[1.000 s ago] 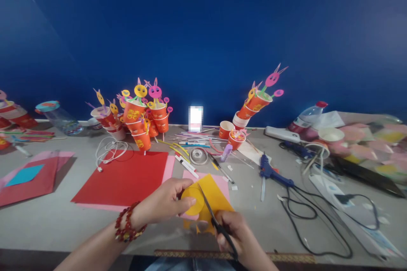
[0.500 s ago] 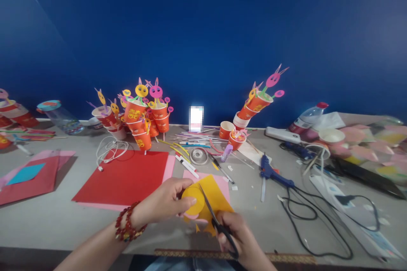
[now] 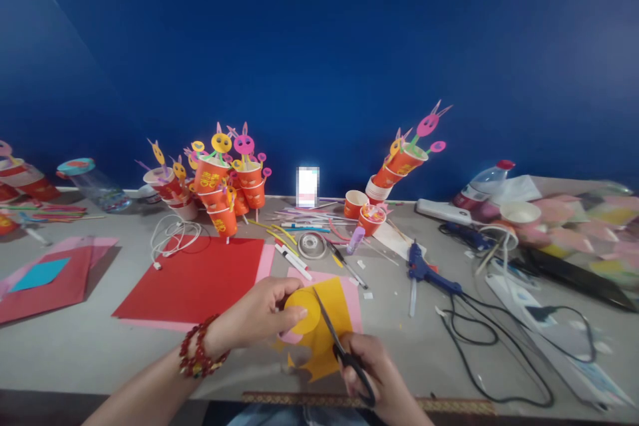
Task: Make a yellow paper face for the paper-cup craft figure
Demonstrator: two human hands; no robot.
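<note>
A: Hands first. Left hand, bead bracelet on the wrist, fingers closed on a yellow paper sheet, thumb pressing the round part near its upper left.

B: Right hand?

A: Closed through the handles of black scissors. Blades point up and left, lying across the yellow sheet just right of the round part. Can't tell how far the blades are parted.

B: Where's the sheet?

A: Held low over the near edge of the desk, above a pink sheet.

B: Around it?

A: Red sheet to the left, flat. White marker and tape roll just behind. Blue glue gun to the right, its black cord looping toward the near edge. Orange paper cups with paper bunny heads stacked at the back against a blue wall.
</note>
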